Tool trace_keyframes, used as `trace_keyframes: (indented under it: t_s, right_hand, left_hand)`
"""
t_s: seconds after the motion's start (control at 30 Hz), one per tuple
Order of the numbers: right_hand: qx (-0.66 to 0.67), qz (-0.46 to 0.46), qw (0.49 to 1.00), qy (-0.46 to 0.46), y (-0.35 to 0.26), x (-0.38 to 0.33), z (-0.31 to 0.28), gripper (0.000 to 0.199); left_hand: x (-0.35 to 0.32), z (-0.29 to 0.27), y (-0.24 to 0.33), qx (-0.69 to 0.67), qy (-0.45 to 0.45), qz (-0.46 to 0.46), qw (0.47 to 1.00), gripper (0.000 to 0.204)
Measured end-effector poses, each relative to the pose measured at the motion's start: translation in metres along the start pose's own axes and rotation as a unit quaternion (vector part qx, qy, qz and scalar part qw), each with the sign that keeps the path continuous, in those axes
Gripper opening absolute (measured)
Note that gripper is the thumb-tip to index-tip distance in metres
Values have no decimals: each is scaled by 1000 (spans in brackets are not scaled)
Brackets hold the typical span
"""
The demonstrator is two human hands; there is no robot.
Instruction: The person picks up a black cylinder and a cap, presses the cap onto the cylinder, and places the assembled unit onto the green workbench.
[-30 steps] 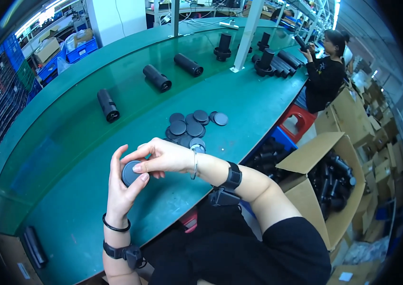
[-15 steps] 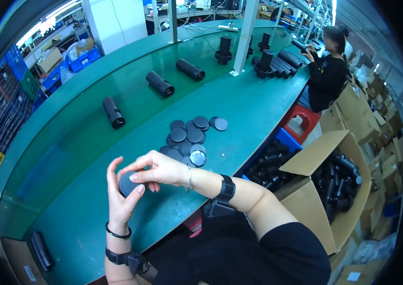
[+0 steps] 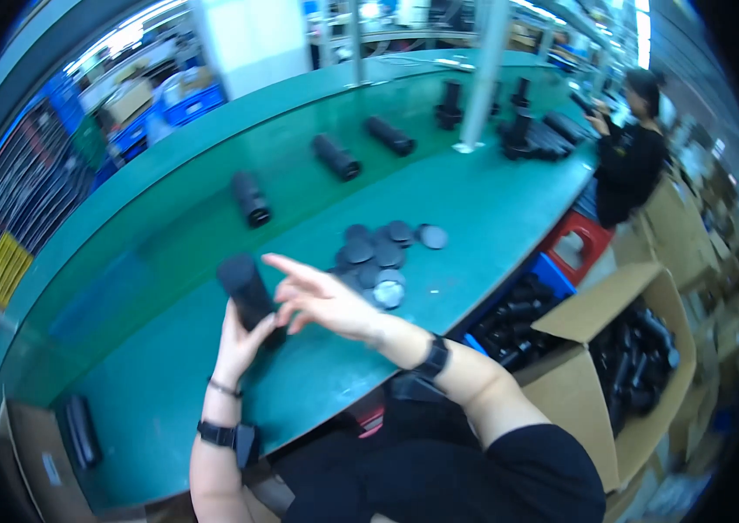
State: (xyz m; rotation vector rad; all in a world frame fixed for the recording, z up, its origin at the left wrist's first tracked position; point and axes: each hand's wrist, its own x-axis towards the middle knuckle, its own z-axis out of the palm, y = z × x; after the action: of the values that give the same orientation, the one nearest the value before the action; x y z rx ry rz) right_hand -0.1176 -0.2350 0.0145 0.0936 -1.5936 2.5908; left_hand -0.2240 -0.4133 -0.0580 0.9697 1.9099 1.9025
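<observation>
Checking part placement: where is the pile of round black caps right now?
In the head view, the pile of round black caps lies on the green table, just right of and beyond the right hand, near the table's near edge.

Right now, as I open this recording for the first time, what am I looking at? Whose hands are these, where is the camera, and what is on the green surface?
There is no machine here: the camera sits on a person's head and looks down at their own two bare hands, and its wide lens bends straight edges. The left hand has a black tube in its grip, held up over the green bench. The right hand is beside the tube with fingers spread, holding nothing. Just beyond lies a cluster of black round caps. Further off, more black tubes lie spaced along the bench. To the right stands an open cardboard box with dark parts inside. A co-worker stands at the far end.
</observation>
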Motion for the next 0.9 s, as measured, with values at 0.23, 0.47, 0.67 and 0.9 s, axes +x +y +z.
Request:
trace_keyframes:
  t_s: [0.23,0.47,0.67,0.9]
  right_hand:
    - [-443,-73,890,-83,38,-74,-52,18]
    - [-461,-96,881,-51,73,-86,-50,14]
    - [-424,-82,899,-80,75,-77,-51,14]
    - [-500,-62,864,-15,54,-75,-38,11]
  left_hand:
    - [96,-68,-11,-41,120,-158,979,76]
    - [175,-145,-112,349,347,-121,862,94]
    - [185,-165,-126,418,345,-121,832,96]
    - [95,-172,-33,573,346,-116,733,63]
